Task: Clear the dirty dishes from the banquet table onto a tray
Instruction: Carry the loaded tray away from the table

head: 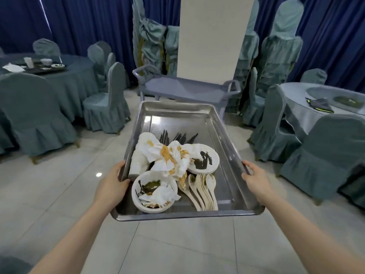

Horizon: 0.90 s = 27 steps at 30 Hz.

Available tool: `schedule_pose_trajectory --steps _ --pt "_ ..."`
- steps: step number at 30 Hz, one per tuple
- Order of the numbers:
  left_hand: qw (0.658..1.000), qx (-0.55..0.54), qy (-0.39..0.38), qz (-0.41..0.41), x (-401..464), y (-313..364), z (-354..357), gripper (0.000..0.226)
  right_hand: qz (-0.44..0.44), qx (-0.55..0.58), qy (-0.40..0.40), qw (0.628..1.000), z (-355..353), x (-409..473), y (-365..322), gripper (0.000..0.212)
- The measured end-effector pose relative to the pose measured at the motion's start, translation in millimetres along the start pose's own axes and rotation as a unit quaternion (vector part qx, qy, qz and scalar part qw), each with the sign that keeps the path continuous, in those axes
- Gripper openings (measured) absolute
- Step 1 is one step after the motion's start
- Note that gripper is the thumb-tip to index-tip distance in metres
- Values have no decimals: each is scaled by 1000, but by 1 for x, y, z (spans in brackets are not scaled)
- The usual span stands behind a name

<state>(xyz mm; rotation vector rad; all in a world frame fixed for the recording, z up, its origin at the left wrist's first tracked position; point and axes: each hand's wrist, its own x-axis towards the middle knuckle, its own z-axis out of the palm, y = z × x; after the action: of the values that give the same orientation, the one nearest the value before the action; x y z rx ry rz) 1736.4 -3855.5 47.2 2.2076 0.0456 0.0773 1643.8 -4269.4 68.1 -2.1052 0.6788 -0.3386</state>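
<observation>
I carry a steel tray [227,147] in the air over the tiled floor. My left hand [112,180] grips its left rim and my right hand [254,178] grips its right rim. In the tray's near half lie a dirty white bowl [146,202] with crumpled paper in it, a stained white plate [205,161], soiled napkins [169,157], a white cup on its side [137,163], several cream spoons [205,192] and dark forks [177,137]. The tray's far half holds nothing.
A grey service cart [185,89] stands straight ahead before a white pillar [213,36]. A covered round table with dirty dishes [45,64] sits far left; another table [324,103] stands right. Covered chairs [108,103] flank the tiled aisle.
</observation>
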Motion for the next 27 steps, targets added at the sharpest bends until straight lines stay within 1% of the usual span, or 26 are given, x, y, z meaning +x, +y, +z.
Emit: schedule_pose_trajectory --steps 4,9,11,17,21,27 --pt "1000 1 8 23 101 19 33 56 -16 10 -13 1000 42 109 -17 48" --pt "1000 7 -12 5 241 43 86 58 2 21 -12 1000 78 241 -31 48" --pt "1000 12 -19 3 281 55 103 58 5 18 -19 1000 85 285 -36 49" --pt "1000 19 3 -6 417 96 177 56 -3 -32 -29 999 109 461 -60 48" --pt "999 33 20 -33 497 119 222 56 -1 -30 -72 997 130 577 -74 48" --pt "996 20 43 -75 588 139 266 56 -62 -54 -124 989 164 713 -108 49"
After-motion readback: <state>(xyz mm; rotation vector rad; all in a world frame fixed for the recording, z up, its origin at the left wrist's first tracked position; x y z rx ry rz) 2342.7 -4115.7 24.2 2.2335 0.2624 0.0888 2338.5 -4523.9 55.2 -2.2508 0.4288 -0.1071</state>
